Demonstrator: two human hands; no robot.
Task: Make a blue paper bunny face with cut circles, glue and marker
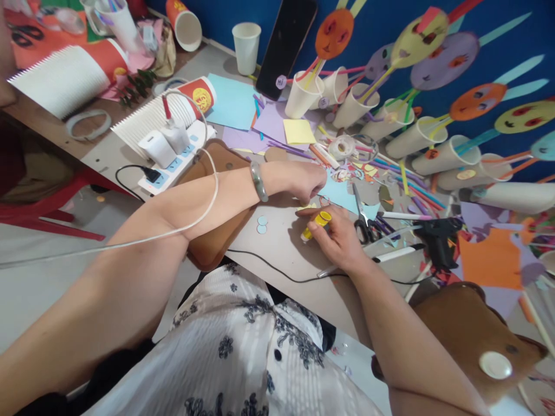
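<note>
My right hand (340, 238) is wrapped round a short yellow glue stick (315, 225), held tilted just above the table. Ahead of it, my left hand (307, 182) reaches over the paper scraps, its fingers curled down; whatever they hold is hidden. A jade bangle (259, 181) circles the left wrist. Below the left forearm lie two small light-blue paper circles (262, 224), edge to edge. Scissors (363, 216) with dark handles rest beyond my right hand, beside a light-blue paper sheet (340, 190).
Paper cups (303, 95) bearing paper faces on coloured sticks line the blue wall. A black glue gun (437, 240) lies at right, its cord crossing the front. A power strip (173, 159) and stacked cups (160, 115) stand at left. A white cable (208, 196) hangs across my left arm.
</note>
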